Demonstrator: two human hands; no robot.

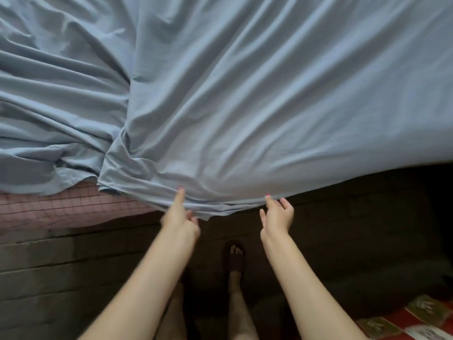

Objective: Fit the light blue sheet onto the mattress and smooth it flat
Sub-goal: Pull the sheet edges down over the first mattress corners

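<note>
The light blue sheet (245,94) covers most of the bed, heavily wrinkled, with a bunched fold at the left. Its near hem hangs over the bed's front edge. The pink quilted mattress (61,207) shows bare at the lower left, where the sheet has pulled back. My left hand (180,217) pinches the hem, thumb on top and fingers curled under the cloth. My right hand (278,214) is at the hem a short way to the right; its thumb touches the edge and its fingers are spread, with no cloth held between them.
Below the mattress runs the dark side of the bed base (73,266). My foot in a dark sandal (234,256) stands on the dim floor close to the bed. A red patterned mat (421,320) lies at the bottom right corner.
</note>
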